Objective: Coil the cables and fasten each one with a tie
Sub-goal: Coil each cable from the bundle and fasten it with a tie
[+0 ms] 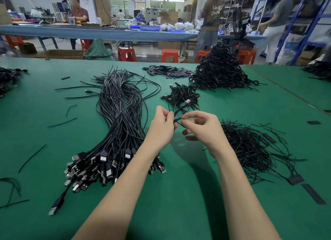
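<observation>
Fastening step: a tie is being wound round a coiled cable (177,114).
Left hand (162,127) pinches the coil; right hand (200,127) pinches the tie (178,123); twisting it tight likely comes next.

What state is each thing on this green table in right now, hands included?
Left hand: pinching the coiled cable.
Right hand: pinching the same cable.
Coiled cable: held above the table, tie unclear.
Loose cable bundle: uncoiled, lying flat.
Small coil pile: coiled, heaped.
Large coil pile: coiled, heaped high.
Loose ties: scattered heap.
</observation>
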A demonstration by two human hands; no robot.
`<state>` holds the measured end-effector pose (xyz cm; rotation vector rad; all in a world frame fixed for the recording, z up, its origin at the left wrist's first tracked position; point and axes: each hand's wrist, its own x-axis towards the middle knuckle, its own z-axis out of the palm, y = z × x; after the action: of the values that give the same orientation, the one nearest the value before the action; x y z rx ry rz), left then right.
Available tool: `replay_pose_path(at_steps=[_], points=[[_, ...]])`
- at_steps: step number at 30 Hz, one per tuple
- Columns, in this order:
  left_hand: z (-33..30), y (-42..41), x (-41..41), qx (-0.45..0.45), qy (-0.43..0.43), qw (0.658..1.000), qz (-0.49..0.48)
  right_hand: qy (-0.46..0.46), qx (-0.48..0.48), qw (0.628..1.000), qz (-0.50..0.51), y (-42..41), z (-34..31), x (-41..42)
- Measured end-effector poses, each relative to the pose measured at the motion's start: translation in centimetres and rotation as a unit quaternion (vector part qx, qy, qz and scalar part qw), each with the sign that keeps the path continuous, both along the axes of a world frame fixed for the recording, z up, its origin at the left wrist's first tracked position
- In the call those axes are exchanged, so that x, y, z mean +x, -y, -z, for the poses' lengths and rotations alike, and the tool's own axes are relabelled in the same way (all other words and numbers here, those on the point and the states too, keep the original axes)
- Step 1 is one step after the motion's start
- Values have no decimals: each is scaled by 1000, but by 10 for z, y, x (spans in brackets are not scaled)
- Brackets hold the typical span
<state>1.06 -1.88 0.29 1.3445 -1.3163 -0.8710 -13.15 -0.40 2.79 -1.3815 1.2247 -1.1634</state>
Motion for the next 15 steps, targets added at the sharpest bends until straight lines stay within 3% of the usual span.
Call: replay_pose_path(at_steps=[5,8,11,15], points=[[-1,-1,-1,-16,-42,999,-12,95,101,988,-61,-3,0,-3],[-1,-3,-2,-18,-43,999,-9,115,110,986,-47,-1,2,-3],[-4,-4,-2,-9,-59,998,2,161,185,969,-19,4,8,-3],[-16,-9,5,40,-67,991,110,246,276,928,-33,7,21,-10]])
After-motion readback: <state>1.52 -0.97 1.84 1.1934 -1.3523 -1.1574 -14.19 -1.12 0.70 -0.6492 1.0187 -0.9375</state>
